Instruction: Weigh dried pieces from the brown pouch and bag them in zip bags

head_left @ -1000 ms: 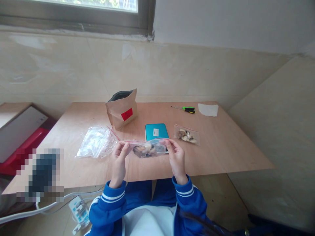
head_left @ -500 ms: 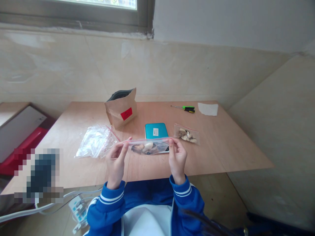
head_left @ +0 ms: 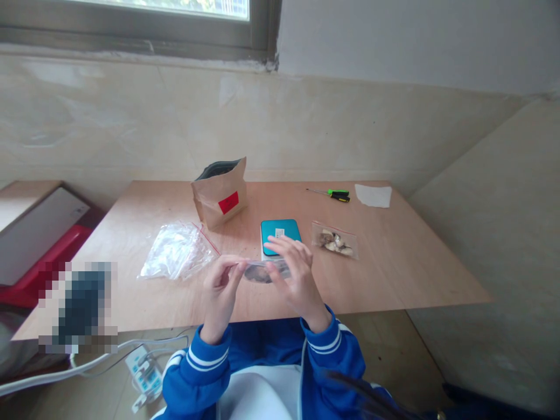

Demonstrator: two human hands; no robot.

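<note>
Near edge of the desk, item in hand: clear zip bag with a red-edged seal, held flat in the air over the desk, dark and pale pieces visible through its lower side; its right end is hidden by the fingers.
Left hand: raised, palm turned inward, closed in a pinch on the bag's left end, thumb and fingers gripping.
Right hand: raised and angled across the bag, fingers curled over its top face and pressing it, fingertips pointing toward the left hand; gripping the bag.
Forearms: both lifted from the desk, in blue sleeves with white stripes, wrists bent, hands close together.
Beyond the hands: teal case with a white label, just behind the right hand's fingers.
Right of the case: second zip bag holding pale pieces, lying flat.
Left side of desk: crumpled plastic bag, and behind it an upright kraft pouch bearing a red label.
Far edge: green-handled screwdriver, beside a white paper sheet.
Floor below: power strip with white cable.
</note>
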